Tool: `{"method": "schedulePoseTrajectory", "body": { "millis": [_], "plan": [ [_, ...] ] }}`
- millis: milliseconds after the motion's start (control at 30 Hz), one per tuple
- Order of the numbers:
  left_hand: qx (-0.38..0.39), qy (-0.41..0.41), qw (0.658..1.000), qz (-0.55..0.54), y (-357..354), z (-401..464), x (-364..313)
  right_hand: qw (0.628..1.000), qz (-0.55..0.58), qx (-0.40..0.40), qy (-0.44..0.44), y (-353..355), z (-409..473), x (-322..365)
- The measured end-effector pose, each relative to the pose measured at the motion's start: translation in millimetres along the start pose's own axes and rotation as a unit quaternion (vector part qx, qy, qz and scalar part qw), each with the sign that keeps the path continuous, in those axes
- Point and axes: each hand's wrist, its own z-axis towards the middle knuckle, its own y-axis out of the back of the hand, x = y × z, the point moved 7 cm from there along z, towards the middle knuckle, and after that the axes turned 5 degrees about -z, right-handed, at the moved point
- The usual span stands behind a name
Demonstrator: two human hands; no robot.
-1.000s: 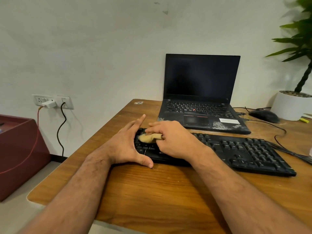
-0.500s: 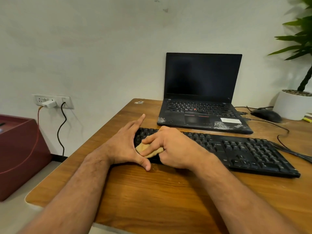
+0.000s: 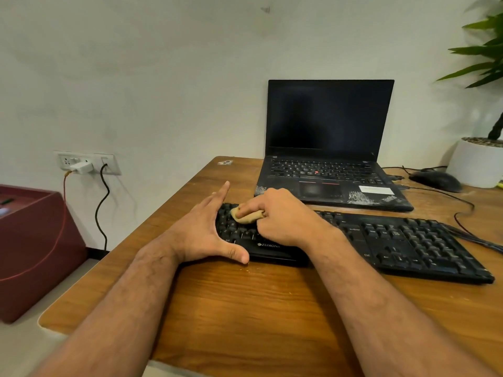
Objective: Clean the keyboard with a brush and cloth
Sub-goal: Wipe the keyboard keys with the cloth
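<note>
Wiping the left end of the keyboard while I brace it.

My right hand (image 3: 283,219) has its fingers curled round a small tan cloth (image 3: 247,215) and presses it onto the upper-left keys of the black keyboard (image 3: 381,240), which lies along the worktop (image 3: 245,308) just in front of the laptop (image 3: 326,148). My left hand (image 3: 201,232) is spread flat and holds nothing, fingers straight along the keyboard's left edge and thumb laid against its near edge; I judge that keeps the board from sliding under the rubbing. Bunching the cloth small probably lets it reach between keys. I see no brush anywhere in view.
</note>
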Motion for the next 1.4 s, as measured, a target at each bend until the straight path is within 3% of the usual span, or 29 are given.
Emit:
{"method": "schedulePoseTrajectory", "body": {
  "millis": [133, 367, 433, 533, 633, 733, 833, 933, 1067, 1233, 1400],
  "plan": [
    [0.004, 0.017, 1.000, 0.024, 0.8, 1.6, 3.6, 0.999, -0.045, -0.022, 0.017, -5.7, 12.7, 3.4],
    [-0.002, 0.022, 1.000, 0.018, 0.4, 1.6, 4.2, 0.976, -0.144, -0.115, -0.119, 13.1, 16.3, -27.7],
    [-0.006, 0.012, 1.000, 0.008, 0.7, 1.8, 4.8, 0.981, -0.116, -0.120, -0.098, 14.1, 15.0, -24.0],
    [-0.004, -0.002, 1.000, 0.000, 0.3, 2.1, 5.2, 0.995, -0.064, -0.049, -0.054, -1.4, 13.5, -10.1],
    [0.002, -0.001, 1.000, 0.008, -1.0, 2.4, 5.3, 0.981, -0.126, -0.096, -0.111, 8.2, 14.5, -25.5],
    [0.006, 0.008, 1.000, 0.029, -1.3, 1.7, 5.7, 0.971, -0.112, -0.130, -0.164, 21.3, 7.6, -40.8],
    [0.009, 0.018, 0.999, 0.049, -1.6, 0.8, 5.5, 0.982, -0.040, -0.140, -0.121, 20.5, 2.4, -23.9],
    [0.009, 0.021, 0.998, 0.054, -3.0, -0.3, 4.4, 0.997, -0.035, -0.044, -0.046, 4.1, -3.7, 4.3],
    [0.009, 0.022, 0.999, 0.046, -2.2, -1.2, 3.4, 1.000, -0.006, 0.004, 0.024, 3.6, -21.8, 20.6],
    [0.004, 0.020, 0.999, 0.037, -1.4, -0.2, 2.8, 0.999, -0.007, -0.010, 0.049, 12.5, -27.2, 17.8],
    [0.000, 0.016, 0.999, 0.031, -0.6, 0.8, 3.6, 0.993, -0.004, 0.037, 0.108, -2.2, -36.8, 25.8]
  ]
}}
